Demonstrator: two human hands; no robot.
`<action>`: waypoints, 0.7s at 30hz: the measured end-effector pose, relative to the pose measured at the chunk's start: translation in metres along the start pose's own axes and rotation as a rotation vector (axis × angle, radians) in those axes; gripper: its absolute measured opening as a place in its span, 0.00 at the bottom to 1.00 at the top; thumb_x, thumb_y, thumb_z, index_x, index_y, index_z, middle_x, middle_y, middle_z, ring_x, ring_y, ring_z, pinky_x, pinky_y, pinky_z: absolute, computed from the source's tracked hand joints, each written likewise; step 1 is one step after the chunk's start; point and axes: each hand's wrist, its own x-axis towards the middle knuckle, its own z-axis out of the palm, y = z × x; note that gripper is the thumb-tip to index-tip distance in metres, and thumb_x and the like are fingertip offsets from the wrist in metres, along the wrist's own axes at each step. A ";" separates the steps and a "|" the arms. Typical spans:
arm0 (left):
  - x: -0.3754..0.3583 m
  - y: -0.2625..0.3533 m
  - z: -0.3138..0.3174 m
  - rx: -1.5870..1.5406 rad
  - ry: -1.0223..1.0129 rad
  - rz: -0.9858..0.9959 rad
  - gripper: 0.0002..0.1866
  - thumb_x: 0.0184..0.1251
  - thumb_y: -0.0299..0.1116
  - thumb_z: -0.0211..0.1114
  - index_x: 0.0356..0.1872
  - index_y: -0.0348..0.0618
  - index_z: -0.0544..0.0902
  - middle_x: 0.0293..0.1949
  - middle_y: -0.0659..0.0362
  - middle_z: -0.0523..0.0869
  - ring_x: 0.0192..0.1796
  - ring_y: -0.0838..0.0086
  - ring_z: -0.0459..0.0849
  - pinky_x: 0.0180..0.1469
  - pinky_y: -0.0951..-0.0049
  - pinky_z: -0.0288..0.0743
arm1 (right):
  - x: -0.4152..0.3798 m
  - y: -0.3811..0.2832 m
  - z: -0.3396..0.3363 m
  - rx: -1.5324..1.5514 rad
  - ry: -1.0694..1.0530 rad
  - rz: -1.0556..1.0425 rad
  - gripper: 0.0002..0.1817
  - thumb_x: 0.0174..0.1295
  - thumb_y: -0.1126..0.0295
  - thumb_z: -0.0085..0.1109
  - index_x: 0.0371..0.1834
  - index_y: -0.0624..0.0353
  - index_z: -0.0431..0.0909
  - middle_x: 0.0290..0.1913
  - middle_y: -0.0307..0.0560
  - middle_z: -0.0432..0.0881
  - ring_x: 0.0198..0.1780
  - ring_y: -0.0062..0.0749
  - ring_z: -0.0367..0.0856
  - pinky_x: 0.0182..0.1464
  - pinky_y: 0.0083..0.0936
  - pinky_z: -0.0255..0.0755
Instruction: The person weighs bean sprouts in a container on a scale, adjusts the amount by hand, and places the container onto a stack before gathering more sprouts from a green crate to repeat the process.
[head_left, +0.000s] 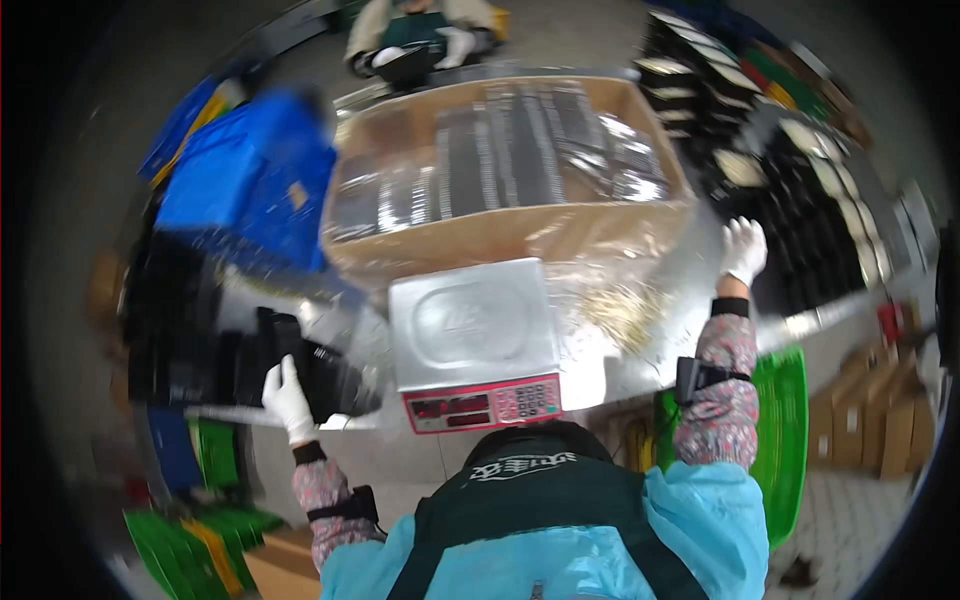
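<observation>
My left hand (pixel 288 402), in a white glove, is at the near edge of the black trays (pixel 325 375) on the left, its fingers closed on the rim of one. My right hand (pixel 743 252), also white-gloved, reaches forward on the right with its fingers stretched out and nothing in them. It is beside rows of black trays with pale contents (pixel 800 225). Between my hands stands a scale (pixel 475 325) with a bare metal plate and a red keypad panel facing me. A loose pile of thin, straw-coloured strands (pixel 625 312) lies right of the scale.
Behind the scale, a large cardboard box (pixel 480 232) lined with clear plastic holds dark, clear-wrapped packs (pixel 500 150). Blue crates (pixel 245 180) stand at left. A green crate (pixel 785 440) is below my right arm. Another person (pixel 425 35) is across the table.
</observation>
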 end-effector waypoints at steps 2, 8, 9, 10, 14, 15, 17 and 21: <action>0.009 0.024 0.036 -0.156 -0.010 0.160 0.16 0.68 0.34 0.69 0.45 0.28 0.84 0.35 0.54 0.88 0.37 0.76 0.81 0.44 0.72 0.77 | -0.026 -0.020 -0.009 -0.077 0.098 -0.124 0.27 0.72 0.62 0.54 0.70 0.63 0.64 0.68 0.60 0.70 0.67 0.58 0.71 0.67 0.52 0.68; -0.117 0.232 0.149 -0.383 -0.669 0.926 0.11 0.64 0.22 0.63 0.47 0.36 0.84 0.39 0.49 0.87 0.41 0.59 0.86 0.47 0.67 0.78 | -0.066 -0.092 -0.099 -0.016 0.227 -0.295 0.19 0.70 0.68 0.57 0.62 0.56 0.70 0.51 0.52 0.83 0.46 0.42 0.83 0.47 0.40 0.79; -0.145 0.247 0.168 -0.455 -0.893 0.921 0.12 0.62 0.22 0.62 0.47 0.40 0.85 0.39 0.49 0.87 0.41 0.57 0.86 0.46 0.66 0.78 | -0.076 -0.109 -0.119 -0.044 0.267 -0.334 0.18 0.70 0.67 0.56 0.61 0.56 0.70 0.50 0.51 0.83 0.45 0.40 0.83 0.46 0.39 0.79; -0.169 0.257 0.195 -0.513 -1.123 0.905 0.13 0.61 0.21 0.61 0.46 0.43 0.86 0.39 0.50 0.87 0.42 0.55 0.85 0.46 0.64 0.79 | -0.082 -0.123 -0.138 -0.077 0.307 -0.365 0.17 0.71 0.66 0.55 0.61 0.56 0.71 0.49 0.50 0.83 0.44 0.39 0.83 0.45 0.38 0.79; -0.238 0.270 0.281 -0.430 -1.155 1.295 0.14 0.59 0.23 0.61 0.45 0.48 0.86 0.38 0.52 0.87 0.41 0.55 0.85 0.45 0.59 0.79 | -0.150 -0.207 -0.224 -0.260 0.527 -0.510 0.18 0.71 0.64 0.56 0.61 0.57 0.72 0.49 0.49 0.84 0.41 0.37 0.85 0.39 0.33 0.80; -0.246 0.269 0.301 -0.370 -1.190 1.307 0.13 0.59 0.24 0.62 0.45 0.47 0.86 0.39 0.53 0.87 0.42 0.55 0.85 0.47 0.59 0.79 | -0.169 -0.226 -0.247 -0.300 0.584 -0.521 0.18 0.71 0.64 0.56 0.60 0.57 0.73 0.48 0.49 0.84 0.41 0.36 0.85 0.39 0.32 0.80; -0.250 0.278 0.321 -0.104 -1.272 1.396 0.16 0.59 0.27 0.64 0.50 0.44 0.84 0.48 0.52 0.87 0.55 0.54 0.83 0.60 0.56 0.72 | -0.205 -0.252 -0.295 -0.385 0.697 -0.512 0.18 0.71 0.63 0.57 0.60 0.57 0.73 0.48 0.48 0.84 0.42 0.35 0.85 0.39 0.29 0.80; -0.289 0.326 0.284 -0.364 -1.134 1.521 0.30 0.55 0.33 0.73 0.62 0.42 0.78 0.59 0.51 0.82 0.69 0.52 0.72 0.72 0.51 0.60 | -0.274 -0.286 -0.384 -0.657 0.863 -0.303 0.32 0.65 0.56 0.65 0.68 0.59 0.68 0.59 0.49 0.80 0.51 0.35 0.83 0.44 0.31 0.79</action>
